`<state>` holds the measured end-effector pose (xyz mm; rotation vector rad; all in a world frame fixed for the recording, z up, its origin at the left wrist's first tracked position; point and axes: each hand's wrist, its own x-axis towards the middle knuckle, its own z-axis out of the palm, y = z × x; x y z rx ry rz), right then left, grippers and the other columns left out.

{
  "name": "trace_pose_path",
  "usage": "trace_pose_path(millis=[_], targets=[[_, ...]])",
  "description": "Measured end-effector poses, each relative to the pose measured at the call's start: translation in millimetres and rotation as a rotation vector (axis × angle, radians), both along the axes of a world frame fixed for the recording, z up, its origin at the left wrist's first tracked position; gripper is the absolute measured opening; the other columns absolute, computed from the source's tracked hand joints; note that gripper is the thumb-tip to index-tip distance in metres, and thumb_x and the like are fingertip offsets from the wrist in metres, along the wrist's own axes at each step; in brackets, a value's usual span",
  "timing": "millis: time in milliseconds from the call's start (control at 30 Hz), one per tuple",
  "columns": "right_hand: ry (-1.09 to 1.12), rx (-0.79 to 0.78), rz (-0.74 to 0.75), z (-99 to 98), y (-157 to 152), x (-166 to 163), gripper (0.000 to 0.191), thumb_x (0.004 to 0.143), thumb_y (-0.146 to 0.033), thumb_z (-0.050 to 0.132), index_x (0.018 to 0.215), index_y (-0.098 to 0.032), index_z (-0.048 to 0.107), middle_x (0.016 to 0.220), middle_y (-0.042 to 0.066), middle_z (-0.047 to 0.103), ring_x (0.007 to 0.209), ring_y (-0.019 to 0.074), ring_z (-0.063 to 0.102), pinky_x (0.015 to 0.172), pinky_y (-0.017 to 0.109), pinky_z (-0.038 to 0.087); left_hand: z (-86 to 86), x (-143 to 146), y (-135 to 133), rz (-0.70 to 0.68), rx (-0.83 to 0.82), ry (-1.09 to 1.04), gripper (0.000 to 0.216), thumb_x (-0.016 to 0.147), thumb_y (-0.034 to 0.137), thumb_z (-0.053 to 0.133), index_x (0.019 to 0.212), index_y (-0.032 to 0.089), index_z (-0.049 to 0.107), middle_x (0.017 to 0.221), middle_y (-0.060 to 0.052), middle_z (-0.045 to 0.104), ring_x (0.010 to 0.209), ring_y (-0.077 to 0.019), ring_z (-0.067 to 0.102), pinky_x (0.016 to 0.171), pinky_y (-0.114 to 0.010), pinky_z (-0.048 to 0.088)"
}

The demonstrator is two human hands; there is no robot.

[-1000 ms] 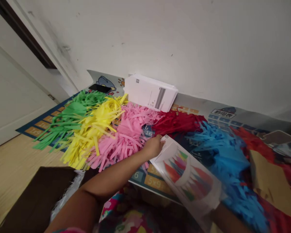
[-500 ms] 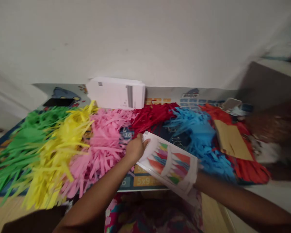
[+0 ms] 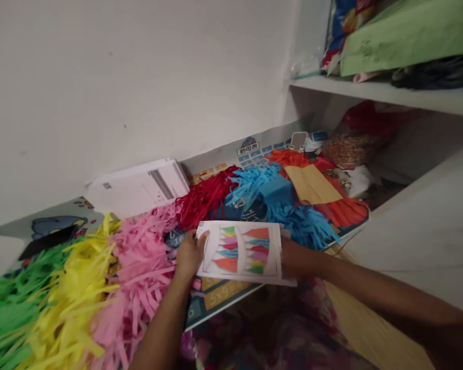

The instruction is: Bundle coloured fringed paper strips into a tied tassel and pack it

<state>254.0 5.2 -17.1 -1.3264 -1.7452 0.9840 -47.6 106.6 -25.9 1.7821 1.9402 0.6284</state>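
Note:
My left hand (image 3: 191,250) pinches the left end of a white printed card (image 3: 212,246), thumb on its face. Two colourful tassel garlands are pictured on it. My right hand (image 3: 289,257) is at the card's right end, its fingers hidden behind it. What those fingers hold, if anything, does not show. A thin pale sheet edge peeks out below the card's lower right corner. Beyond the card lie bundles of fringed paper: pink (image 3: 146,257), dark red (image 3: 206,198) and blue (image 3: 280,198).
Yellow fringe (image 3: 69,288) and green fringe (image 3: 15,293) lie at the left, orange fringe (image 3: 343,210) under a tan paper piece (image 3: 312,184) at the right. A stack of white cards (image 3: 131,187) leans on the wall. A shelf (image 3: 389,95) overhangs the right side.
The view has swung right, bringing the shelf into sight. The card was slanted down to the right and now lies nearly level, still in my left hand.

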Motion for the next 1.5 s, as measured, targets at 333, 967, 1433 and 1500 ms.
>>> trace_pose_path(millis=[333,967,1433,1500], targets=[[0.72,0.168,-0.377,-12.7,-11.0,-55.2,0.07,0.088,-0.042,0.055,0.149,-0.024,0.025,0.128,0.019,0.062,0.122,0.0299,0.061,0.097,0.051,0.053,38.0,16.4,-50.0,0.422,0.447,-0.473,0.032,0.09,0.051,0.05,0.099,0.02,0.053,0.095,-0.007,0.07,0.087,-0.0235,0.068,0.077,-0.036,0.057],[0.482,0.387,-0.003,7.2,43.5,-96.8,0.083,0.074,-0.052,0.073,0.146,-0.023,0.041,0.141,0.014,0.054,0.128,0.0334,0.054,0.104,0.045,0.048,64.0,23.3,-81.5,0.078,0.352,-0.923,0.046,0.052,0.045,0.086,0.08,0.016,0.063,0.073,-0.003,0.071,0.065,-0.0187,0.064,0.065,-0.03,0.054],[0.279,0.407,-0.311,35.6,47.6,-87.5,0.043,0.089,-0.051,0.052,0.113,-0.017,0.063,0.103,0.012,0.073,0.093,0.0277,0.068,0.079,0.038,0.055,61.6,37.0,-77.5,0.093,0.537,-0.723,0.045,0.072,0.054,0.075,0.098,0.019,0.065,0.089,-0.006,0.073,0.08,-0.0232,0.067,0.077,-0.035,0.054],[0.264,0.366,-0.373,39.5,47.5,-85.4,0.042,0.09,-0.052,0.05,0.108,-0.017,0.066,0.098,0.011,0.074,0.087,0.0275,0.068,0.074,0.037,0.055,66.0,30.6,-71.8,-0.054,0.54,-0.783,0.05,0.083,0.064,0.059,0.104,0.02,0.067,0.099,-0.009,0.073,0.094,-0.0255,0.067,0.087,-0.038,0.053]])
